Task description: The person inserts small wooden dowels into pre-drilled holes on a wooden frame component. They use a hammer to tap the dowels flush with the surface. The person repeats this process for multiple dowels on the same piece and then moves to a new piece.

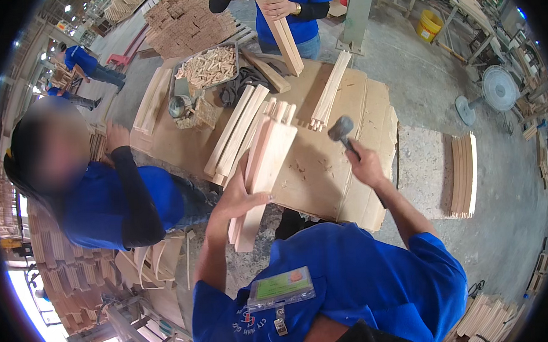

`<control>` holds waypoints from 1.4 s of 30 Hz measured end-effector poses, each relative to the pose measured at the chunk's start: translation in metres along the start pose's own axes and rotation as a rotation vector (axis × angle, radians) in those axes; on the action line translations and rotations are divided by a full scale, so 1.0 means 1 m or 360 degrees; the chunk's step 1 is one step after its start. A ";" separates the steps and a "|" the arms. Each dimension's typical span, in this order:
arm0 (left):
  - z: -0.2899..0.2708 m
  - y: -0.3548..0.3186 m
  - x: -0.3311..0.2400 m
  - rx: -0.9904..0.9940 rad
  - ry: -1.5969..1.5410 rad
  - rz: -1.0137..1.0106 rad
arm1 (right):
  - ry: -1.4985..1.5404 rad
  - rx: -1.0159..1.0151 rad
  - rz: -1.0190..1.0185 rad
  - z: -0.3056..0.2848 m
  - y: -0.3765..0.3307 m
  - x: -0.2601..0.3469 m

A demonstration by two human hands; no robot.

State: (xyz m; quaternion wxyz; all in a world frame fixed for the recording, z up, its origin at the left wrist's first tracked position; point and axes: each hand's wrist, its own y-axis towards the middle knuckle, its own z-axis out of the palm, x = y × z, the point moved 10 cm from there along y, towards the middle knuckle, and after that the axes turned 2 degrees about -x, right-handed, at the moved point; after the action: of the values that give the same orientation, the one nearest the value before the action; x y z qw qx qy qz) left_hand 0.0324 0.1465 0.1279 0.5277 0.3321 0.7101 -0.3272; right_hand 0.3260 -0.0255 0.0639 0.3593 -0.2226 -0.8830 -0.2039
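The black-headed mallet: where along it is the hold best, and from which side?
Black-headed mallet: grip the handle's lower end, from the person's right, as the right hand does. The head projects up and left toward the bundle of pale wooden slats, leaving swinging length.

One head-worn fisheye looks steeply down, close over the cardboard-covered workbench (323,169)

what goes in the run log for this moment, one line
left hand: grips wooden slat bundle | right hand: holds rubber mallet raised | cardboard-covered table below
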 end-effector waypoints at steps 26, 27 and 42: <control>0.061 0.007 0.002 0.0609 -0.1338 -0.0985 | 0.0481 0.0732 -0.0486 0.110 0.025 0.126; 0.040 0.002 0.014 0.0522 -0.0768 -0.0839 | 0.0507 0.0748 -0.0444 0.112 0.025 0.124; 0.012 0.039 -0.033 -0.0465 -0.0378 0.0600 | 0.0521 0.1060 -0.0591 0.131 0.036 0.143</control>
State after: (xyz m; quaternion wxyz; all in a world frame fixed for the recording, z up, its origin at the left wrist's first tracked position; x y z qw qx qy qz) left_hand 0.0779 0.1545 0.1527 0.7013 0.3383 0.6084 -0.1538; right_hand 0.1821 0.1075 0.0889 0.5046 0.1043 -0.8570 -0.0013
